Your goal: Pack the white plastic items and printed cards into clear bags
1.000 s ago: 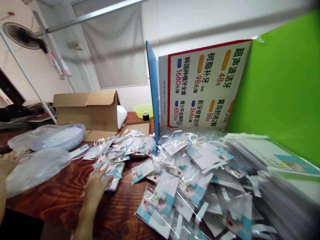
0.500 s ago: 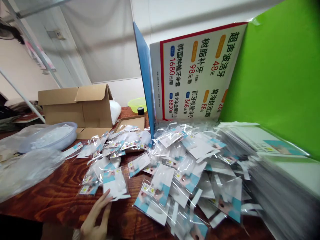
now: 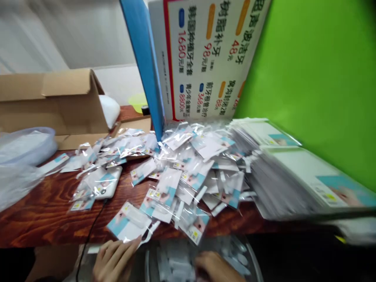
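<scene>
A clear packet with a blue-and-white card inside (image 3: pixel 129 225) lies at the near edge of the wooden table (image 3: pixel 38 211), partly overhanging it. The left hand (image 3: pixel 113 260) is just below the edge, fingers half-curled and loose, fingertips at the packet's lower border; whether it pinches the packet or only touches it cannot be told from the blur. The right hand (image 3: pixel 219 268) sits lower and to the right, knuckles up, fingers bent down into a round basin (image 3: pixel 252 262) below the table edge that holds small white pieces (image 3: pixel 176 262); whether it grips anything cannot be told.

A black cable (image 3: pixel 91 231) runs over the table edge just left of the packet. Behind the packet a loose heap of like packets (image 3: pixel 182 164) spreads across the table to a blue upright panel (image 3: pixel 143 62). To the right of the heap, touching it, are two tall stacks of flat printed cards (image 3: pixel 282 172), leaning against a green board (image 3: pixel 317 78). A white price poster with red border (image 3: pixel 202 55) stands behind the heap, between the blue panel and the green board.

On the left, an open cardboard box (image 3: pixel 55 102) stands at the back of the table. In front of it are a pale plastic bowl (image 3: pixel 32 143) and crumpled clear bags (image 3: pixel 14 180). A yellow-green basin (image 3: pixel 138 102) shows far back, beside the blue panel.
</scene>
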`<state>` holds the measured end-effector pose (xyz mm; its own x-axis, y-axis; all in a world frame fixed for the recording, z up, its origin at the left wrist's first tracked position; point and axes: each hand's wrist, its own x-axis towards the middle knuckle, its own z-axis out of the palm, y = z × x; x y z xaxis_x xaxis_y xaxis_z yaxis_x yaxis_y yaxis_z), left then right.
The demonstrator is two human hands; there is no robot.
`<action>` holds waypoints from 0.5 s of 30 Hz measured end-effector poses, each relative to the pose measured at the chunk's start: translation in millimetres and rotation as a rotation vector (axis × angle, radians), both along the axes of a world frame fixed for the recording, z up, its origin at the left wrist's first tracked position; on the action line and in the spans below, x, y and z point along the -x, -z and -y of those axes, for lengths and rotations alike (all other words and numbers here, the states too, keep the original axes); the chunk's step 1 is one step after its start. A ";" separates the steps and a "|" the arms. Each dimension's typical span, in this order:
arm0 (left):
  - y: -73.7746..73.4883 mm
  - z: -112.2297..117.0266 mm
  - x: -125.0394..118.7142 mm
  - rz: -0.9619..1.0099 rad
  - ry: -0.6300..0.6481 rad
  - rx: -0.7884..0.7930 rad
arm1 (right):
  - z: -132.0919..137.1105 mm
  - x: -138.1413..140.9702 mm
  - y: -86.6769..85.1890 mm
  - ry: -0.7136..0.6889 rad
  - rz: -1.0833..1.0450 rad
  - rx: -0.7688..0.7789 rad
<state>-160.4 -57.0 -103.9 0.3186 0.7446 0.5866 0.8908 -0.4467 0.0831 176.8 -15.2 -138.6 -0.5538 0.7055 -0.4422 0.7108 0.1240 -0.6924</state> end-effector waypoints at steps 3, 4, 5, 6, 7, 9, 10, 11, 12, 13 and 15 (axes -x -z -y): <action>1.5 -2.6 3.1 -0.148 0.171 0.126 | 0.5 -4.4 -10.4 -0.045 -0.045 0.032; 3.5 -6.7 8.5 -0.187 0.180 0.145 | 1.4 -4.7 -12.3 -0.068 -0.048 0.064; 6.0 -12.0 15.5 -0.227 0.161 0.163 | 2.9 -4.6 -12.9 -0.089 -0.046 0.094; 8.8 -18.0 23.5 -0.260 0.108 0.175 | 5.0 -4.1 -12.1 -0.101 -0.035 0.107; 11.5 -24.2 31.9 -0.284 0.041 0.187 | 7.3 -3.7 -10.2 -0.107 -0.021 0.102; 15.7 -35.0 46.8 -0.315 -0.058 0.232 | 11.2 -4.4 -4.9 -0.082 -0.010 0.050; 16.6 -38.8 52.2 -0.324 -0.078 0.265 | 12.2 -5.7 -2.9 -0.062 -0.017 0.015; 16.6 -41.3 55.7 -0.329 -0.085 0.300 | 12.4 -7.8 -2.4 -0.046 -0.029 -0.011; 15.8 -42.5 57.2 -0.332 -0.080 0.333 | 12.0 -10.4 -3.8 -0.028 -0.045 -0.033; 14.1 -42.3 56.6 -0.328 -0.078 0.359 | 11.1 -13.3 -7.5 -0.010 -0.068 -0.055; 9.4 -38.3 50.4 -0.292 -0.094 0.370 | 9.2 -18.7 -20.9 0.014 -0.128 -0.103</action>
